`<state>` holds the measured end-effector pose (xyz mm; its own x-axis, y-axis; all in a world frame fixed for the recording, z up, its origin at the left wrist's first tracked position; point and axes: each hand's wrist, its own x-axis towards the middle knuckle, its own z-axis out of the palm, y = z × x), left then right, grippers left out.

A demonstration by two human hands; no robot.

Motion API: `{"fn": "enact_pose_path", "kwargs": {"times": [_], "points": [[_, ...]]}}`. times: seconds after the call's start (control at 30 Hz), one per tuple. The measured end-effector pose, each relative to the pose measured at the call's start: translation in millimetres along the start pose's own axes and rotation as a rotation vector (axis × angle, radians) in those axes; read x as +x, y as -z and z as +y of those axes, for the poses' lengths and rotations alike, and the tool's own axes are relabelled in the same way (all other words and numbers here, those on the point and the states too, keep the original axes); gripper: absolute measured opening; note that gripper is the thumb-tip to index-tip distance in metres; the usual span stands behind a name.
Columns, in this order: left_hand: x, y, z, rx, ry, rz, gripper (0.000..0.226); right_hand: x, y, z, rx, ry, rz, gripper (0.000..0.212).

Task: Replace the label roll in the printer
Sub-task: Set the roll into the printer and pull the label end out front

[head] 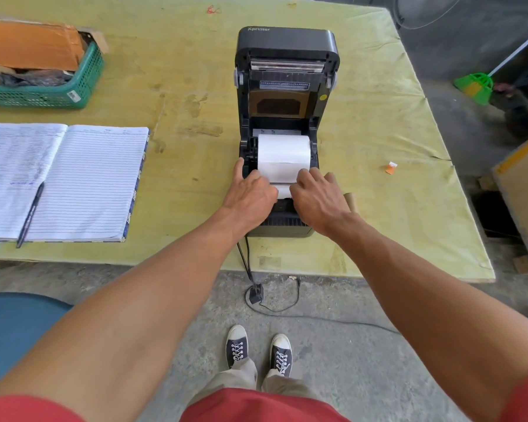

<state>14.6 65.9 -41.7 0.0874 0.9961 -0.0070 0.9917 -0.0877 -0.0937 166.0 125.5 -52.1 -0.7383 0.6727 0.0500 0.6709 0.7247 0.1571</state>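
Observation:
A black label printer stands on the table with its lid tilted up and back. A white label roll lies in its open bay, between the side guides. The roll's loose end runs forward over the front of the printer. My left hand and my right hand rest on that loose end from either side, fingers pressing on the paper. A bare cardboard core lies on the table just right of the printer, partly hidden by my right hand.
An open lined notebook with a pen lies at the left. A green basket with cardboard stands at the back left. A small orange scrap lies at the right. The printer's cables hang over the table's front edge.

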Motion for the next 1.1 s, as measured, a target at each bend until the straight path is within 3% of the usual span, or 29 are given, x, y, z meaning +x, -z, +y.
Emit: {"fn": "enact_pose_path", "kwargs": {"times": [0.33,0.67,0.9,1.1], "points": [[-3,-4,4,0.093,-0.116,0.039,0.020,2,-8,10,0.027,0.034,0.007,0.005],[-13,-7,5,0.116,-0.108,0.028,0.015,-6,-8,7,0.043,0.081,0.009,0.005],[-35,-14,3,0.047,-0.122,0.195,0.035,-17,-5,3,0.090,0.133,0.017,0.010],[-50,-22,8,0.032,-0.098,0.294,0.023,-28,1,0,0.065,0.184,0.014,0.011]]}}
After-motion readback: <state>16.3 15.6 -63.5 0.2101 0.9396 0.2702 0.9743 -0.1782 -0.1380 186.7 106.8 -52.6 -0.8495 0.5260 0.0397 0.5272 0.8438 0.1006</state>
